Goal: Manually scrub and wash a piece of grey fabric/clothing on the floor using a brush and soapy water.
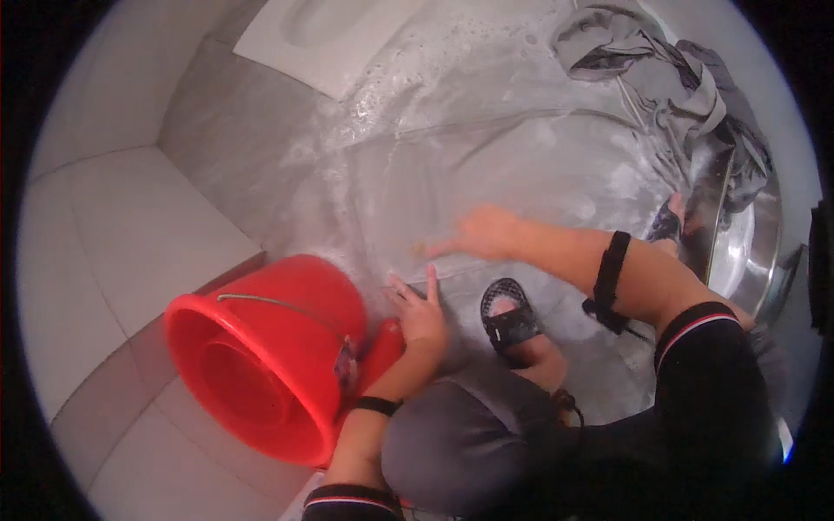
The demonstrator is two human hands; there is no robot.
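Grey wet fabric (417, 182) lies spread over the floor, with foamy patches and creases. My left hand (420, 312) rests at its near edge, fingers apart, beside the red bucket. Ahead and to the right, my right hand (488, 231) is over the fabric, blurred, one finger stretched to the left. A small yellowish spot (418, 249) shows by that fingertip; I cannot tell what it is, nor whether this hand holds anything. Farther right, bunched grey fabric (677, 98) lies partly over a shiny metal basin (749, 241).
A red plastic bucket (267, 352) with a wire handle lies tipped on its side at left, near the tiled wall (130, 228). Another red object (384, 352) is behind my left wrist. A white squat toilet (326, 39) is set at the top. My sandalled foot (511, 319) stands near the fabric.
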